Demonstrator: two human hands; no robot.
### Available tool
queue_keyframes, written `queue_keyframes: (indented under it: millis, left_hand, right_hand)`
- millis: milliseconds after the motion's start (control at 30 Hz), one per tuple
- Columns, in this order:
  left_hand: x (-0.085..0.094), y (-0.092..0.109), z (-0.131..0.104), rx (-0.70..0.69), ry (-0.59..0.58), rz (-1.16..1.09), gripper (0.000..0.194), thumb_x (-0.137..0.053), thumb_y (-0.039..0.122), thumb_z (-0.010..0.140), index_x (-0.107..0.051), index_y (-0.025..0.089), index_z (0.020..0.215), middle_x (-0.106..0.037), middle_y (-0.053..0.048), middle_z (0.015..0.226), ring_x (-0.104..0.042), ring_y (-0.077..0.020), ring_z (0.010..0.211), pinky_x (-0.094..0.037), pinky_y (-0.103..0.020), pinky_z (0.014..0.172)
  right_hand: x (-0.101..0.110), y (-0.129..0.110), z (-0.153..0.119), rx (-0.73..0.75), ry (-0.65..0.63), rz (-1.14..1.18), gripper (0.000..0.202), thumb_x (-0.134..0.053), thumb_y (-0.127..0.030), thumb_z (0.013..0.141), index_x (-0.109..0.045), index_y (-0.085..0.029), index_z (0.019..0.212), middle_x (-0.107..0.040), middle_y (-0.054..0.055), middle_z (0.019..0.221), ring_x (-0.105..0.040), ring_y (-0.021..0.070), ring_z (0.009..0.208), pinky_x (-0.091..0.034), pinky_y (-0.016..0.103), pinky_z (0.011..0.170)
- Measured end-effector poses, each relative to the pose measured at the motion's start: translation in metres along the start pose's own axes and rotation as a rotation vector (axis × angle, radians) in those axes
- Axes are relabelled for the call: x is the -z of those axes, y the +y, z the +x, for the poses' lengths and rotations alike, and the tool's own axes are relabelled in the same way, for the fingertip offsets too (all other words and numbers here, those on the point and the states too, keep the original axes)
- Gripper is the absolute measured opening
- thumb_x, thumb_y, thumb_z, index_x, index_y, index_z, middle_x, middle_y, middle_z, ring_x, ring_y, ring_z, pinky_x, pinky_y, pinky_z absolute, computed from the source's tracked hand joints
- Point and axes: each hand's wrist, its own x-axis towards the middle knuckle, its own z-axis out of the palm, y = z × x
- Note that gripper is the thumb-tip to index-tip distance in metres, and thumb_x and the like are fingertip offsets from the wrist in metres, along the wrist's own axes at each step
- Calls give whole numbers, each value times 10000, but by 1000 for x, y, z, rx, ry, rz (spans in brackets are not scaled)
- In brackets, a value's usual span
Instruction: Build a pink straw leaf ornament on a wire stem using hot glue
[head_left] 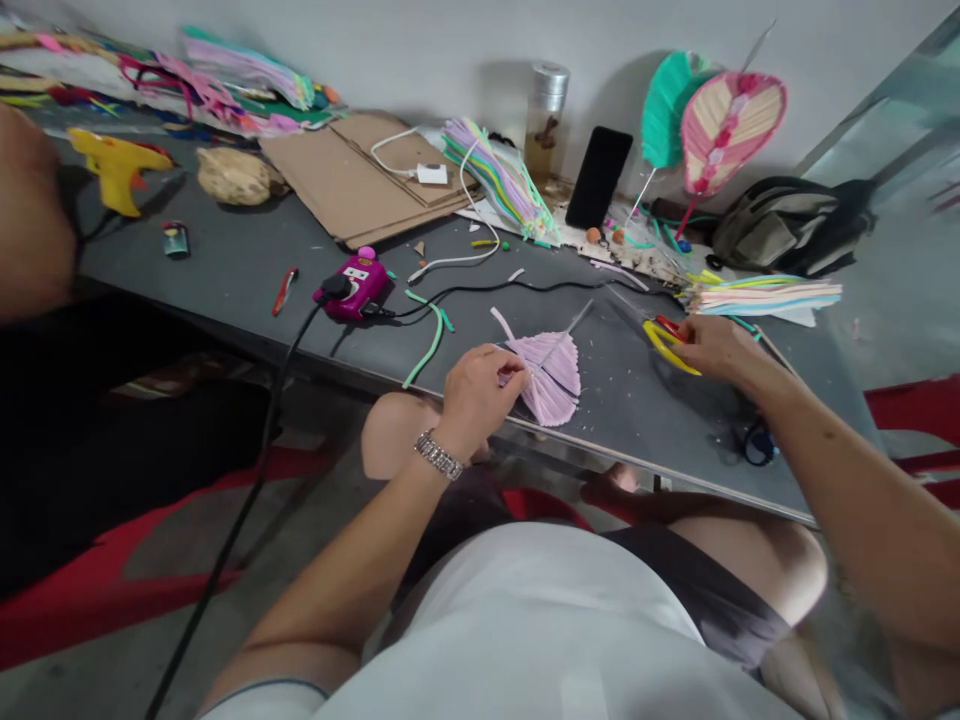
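My left hand (486, 392), with a metal watch at its wrist, pinches the left side of a lilac leaf-shaped piece (556, 385) at the table's front edge. Pleated strips make up the piece, and a thin grey stem runs across it toward the upper right. Over to the right, my right hand (712, 345) is closed on the handles of a pair of scissors (666, 345), red and yellow. The scissor blades point left and away from me, apart from the lilac piece. A loose lilac strip (501, 322) sticks out near my left fingers.
A magenta power socket (358, 285) with black cables stands left of centre. Green strips (427, 350) lie near the front edge. Behind are cardboard sheets (322, 180), a phone (600, 178), finished leaf fans (733, 130) and strip bundles (765, 297). A yellow glue gun (116, 165) lies near another person's arm (34, 220).
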Motion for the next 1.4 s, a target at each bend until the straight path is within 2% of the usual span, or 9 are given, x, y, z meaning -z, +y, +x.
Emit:
queue_keyframes:
  millis: [67,133,300,433,633,833,1033,1200,1400]
  left_hand:
    - [1,1,-3,-43,12,-54,118,-627,230,923,-733,191,888,-733,-51,910,-662,-204,881,-504,-335,847]
    - [0,3,-5,-70,16,-10,152,-611,272,949,-728,186,903,-735,-61,916,-659,-214,886,-496,-344,842]
    - [-12,10,-4,-54,-63,247,211,-714,376,895,-709,190,795,-728,-86,895,-651,-285,924,-461,-399,807]
    - [-16,12,2,-77,-117,112,116,-706,263,896,-695,197,802,-740,-51,863,-655,-227,849,-456,-346,760]
    - [-1,8,6,-227,-165,-47,169,-622,269,967,-729,183,871,-749,-42,830,-649,-177,750,-453,-298,691]
    - [10,5,8,-334,-261,-111,185,-579,247,998,-731,176,923,-777,-52,905,-690,-182,832,-478,-301,764]
    - [9,0,16,-365,-308,-86,243,-534,290,1024,-726,175,929,-772,-66,924,-687,-189,839,-485,-306,788]
    - [4,-5,20,-358,-334,-74,255,-538,316,1020,-738,187,927,-757,-65,881,-684,-199,835,-492,-321,821]
    - [5,-5,21,-390,-409,-104,257,-544,321,1015,-740,187,919,-753,-59,875,-673,-190,809,-460,-301,754]
  right_hand:
    - [-3,3,-23,4,-72,4,200,-755,-326,826,-672,-143,828,-645,39,642,-574,153,620,-355,287,583]
    - [-8,2,-52,41,-98,46,147,-700,-333,830,-650,-202,873,-644,6,668,-537,146,596,-334,282,571]
    - [-19,-11,-125,81,-65,86,397,-692,-606,803,-612,-245,948,-693,27,778,-610,203,631,-375,310,591]
    - [-21,-14,-153,233,-55,-27,394,-653,-594,838,-643,-239,1010,-686,33,767,-617,216,635,-361,317,601]
    - [-18,-14,-158,410,-55,-128,372,-639,-594,886,-608,-230,816,-672,32,700,-595,212,620,-339,328,630]
    - [-21,-18,-147,513,-6,-165,407,-608,-621,917,-669,-219,903,-720,58,767,-611,215,655,-337,334,670]
    - [-22,-18,-133,598,-19,-190,472,-576,-651,935,-689,-196,980,-737,75,825,-636,232,729,-299,335,675]
    - [-26,-17,-130,687,7,-216,512,-571,-692,930,-678,-191,907,-694,64,761,-594,215,686,-276,336,662]
    - [-27,-17,-132,754,19,-233,509,-539,-680,959,-674,-198,866,-663,55,720,-553,204,652,-265,344,652]
